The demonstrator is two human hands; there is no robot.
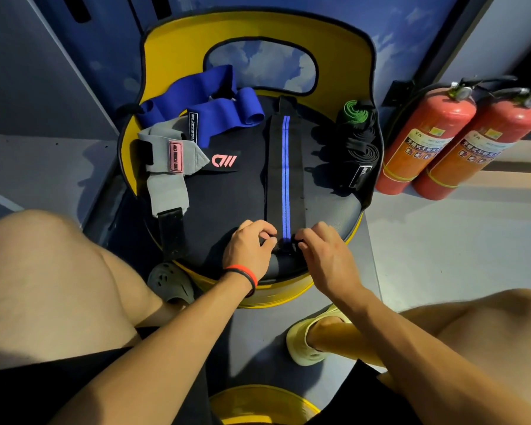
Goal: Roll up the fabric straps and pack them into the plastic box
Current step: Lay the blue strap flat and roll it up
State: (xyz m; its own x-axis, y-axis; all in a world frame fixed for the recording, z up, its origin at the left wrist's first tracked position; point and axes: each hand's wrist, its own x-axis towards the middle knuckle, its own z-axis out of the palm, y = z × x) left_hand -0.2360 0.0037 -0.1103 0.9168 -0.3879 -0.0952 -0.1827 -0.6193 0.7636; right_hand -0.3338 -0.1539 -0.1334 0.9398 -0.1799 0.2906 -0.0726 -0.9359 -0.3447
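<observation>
1. At the bottom edge we see a yellow rim (258, 403) between our thighs; what it belongs to cannot be told.
2. Our feet rest on the floor: a grey clog (169, 282) on the left and a pale yellow shoe (304, 342) on the right, both just short of the chair.
3. Our left hand (247, 246), which has a red and black wristband (242, 273), and our right hand (325, 253) meet at the near edge of the black chair seat (233, 216).
4. Each grip is pressed together. Curled fingers and thumb pinch the near end of the black strap with a blue stripe (285, 173), one hand on each side of the stripe.
5. This strap lies flat and straight along the middle of the seat and runs away from us towards the yellow chair back (178, 41).
6. Left of it, a grey strap (163, 179) with a pink label lies bent. Its black end hangs over the seat edge, and a black tab with a pink logo (223, 162) sits beside it.
7. Behind the grey strap, a blue strap (209, 105) lies loosely folded at the far left of the seat.
8. On the right of the seat, several rolled black straps (360, 157) lie close together, with a green roll (354, 111) at the far end.
9. Two red fire extinguishers (423, 142) stand on the floor to the right of the chair.
</observation>
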